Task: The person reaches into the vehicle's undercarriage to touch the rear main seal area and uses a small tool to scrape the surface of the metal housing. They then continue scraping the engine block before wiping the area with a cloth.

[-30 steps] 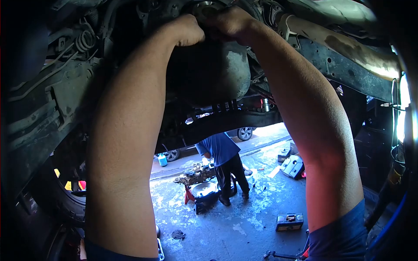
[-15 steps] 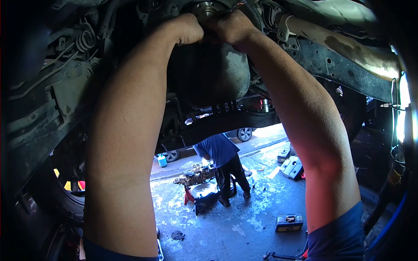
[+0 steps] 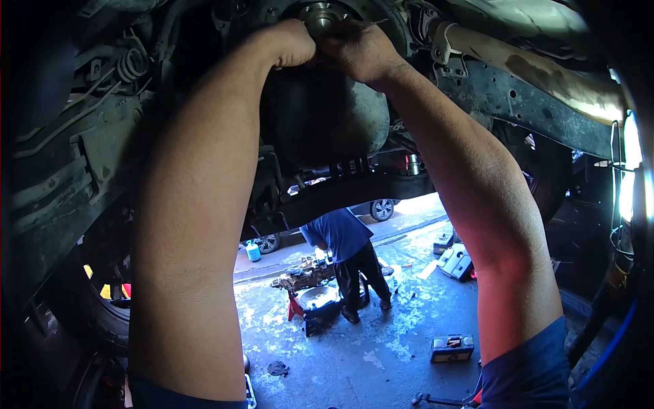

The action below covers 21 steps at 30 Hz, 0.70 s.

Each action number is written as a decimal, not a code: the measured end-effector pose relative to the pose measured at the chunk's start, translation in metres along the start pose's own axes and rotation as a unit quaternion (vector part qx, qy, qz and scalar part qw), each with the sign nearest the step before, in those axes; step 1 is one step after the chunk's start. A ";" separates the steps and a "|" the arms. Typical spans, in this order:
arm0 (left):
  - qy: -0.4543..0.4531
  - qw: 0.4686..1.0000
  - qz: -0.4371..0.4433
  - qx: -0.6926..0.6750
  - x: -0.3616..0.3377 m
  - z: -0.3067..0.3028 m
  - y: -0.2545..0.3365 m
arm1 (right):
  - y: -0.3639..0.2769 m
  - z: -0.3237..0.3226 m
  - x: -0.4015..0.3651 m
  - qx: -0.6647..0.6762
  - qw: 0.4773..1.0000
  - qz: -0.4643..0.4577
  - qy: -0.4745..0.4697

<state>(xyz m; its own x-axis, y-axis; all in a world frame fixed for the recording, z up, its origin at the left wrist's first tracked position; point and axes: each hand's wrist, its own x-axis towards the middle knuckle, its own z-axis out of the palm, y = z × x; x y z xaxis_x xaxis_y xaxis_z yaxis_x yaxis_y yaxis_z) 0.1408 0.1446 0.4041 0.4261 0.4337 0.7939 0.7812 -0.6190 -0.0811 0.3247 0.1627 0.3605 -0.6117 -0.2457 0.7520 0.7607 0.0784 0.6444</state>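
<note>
Above my head, both my arms reach up to the underside of a vehicle. My left hand (image 3: 294,45) is closed, knuckles up, just below and left of a round metal flange (image 3: 323,19) with holes around it. On the flange's lower right is my right hand (image 3: 361,53), its fingers curled inward towards the left hand. A thin dark piece (image 3: 373,23) juts out by the right hand's knuckles; its kind is not clear. Whatever lies between the fingers is hidden by the hands. Directly beneath them hangs a rounded metal pan (image 3: 340,119).
A dark crossmember (image 3: 347,194) spans below the pan. To the right run a long pipe (image 3: 538,71) and a lit work lamp (image 3: 628,167). On the floor, a person in blue (image 3: 340,235) bends over a mechanical assembly (image 3: 303,274). Toolboxes (image 3: 452,348) stand at right.
My right hand has turned and shifted slightly left and down. The thin piece at its knuckles now lies flatter. My left hand has moved very slightly left.
</note>
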 end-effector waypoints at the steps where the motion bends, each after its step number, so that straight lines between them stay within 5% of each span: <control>1: 0.000 1.000 0.007 0.009 0.000 0.000 0.000 | 0.001 0.000 -0.001 -0.019 1.000 -0.010 -0.007; 3: 0.000 0.999 0.022 0.026 0.000 0.000 0.001 | 0.002 -0.004 0.000 -0.056 0.998 -0.029 -0.022; 4: 0.000 0.999 0.020 0.026 0.000 0.000 0.001 | -0.011 -0.014 0.005 0.055 0.993 0.093 -0.039; 6: 0.001 1.000 0.016 0.026 0.001 -0.001 0.000 | -0.036 -0.030 0.012 0.270 0.903 0.326 -0.069; 9: -0.011 1.000 0.005 -0.018 0.003 0.000 -0.001 | -0.035 -0.025 0.010 0.372 0.855 0.358 -0.054; 12: 0.011 1.000 0.003 0.002 0.004 0.002 -0.002 | -0.014 -0.008 0.000 0.082 0.994 0.070 -0.034; 16: 0.001 1.000 -0.002 0.012 -0.003 -0.003 0.001 | -0.028 -0.020 0.004 0.250 0.931 0.256 -0.078; 21: 0.021 1.000 0.000 0.003 0.003 0.000 -0.003 | -0.035 -0.030 0.005 0.242 0.930 0.266 -0.070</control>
<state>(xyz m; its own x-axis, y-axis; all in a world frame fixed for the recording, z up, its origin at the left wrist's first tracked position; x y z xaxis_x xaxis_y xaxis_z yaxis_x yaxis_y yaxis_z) 0.1394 0.1476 0.4066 0.4065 0.4063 0.8183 0.7838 -0.6154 -0.0838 0.3018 0.1297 0.3375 -0.2240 0.0781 0.9714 0.7972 0.5880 0.1366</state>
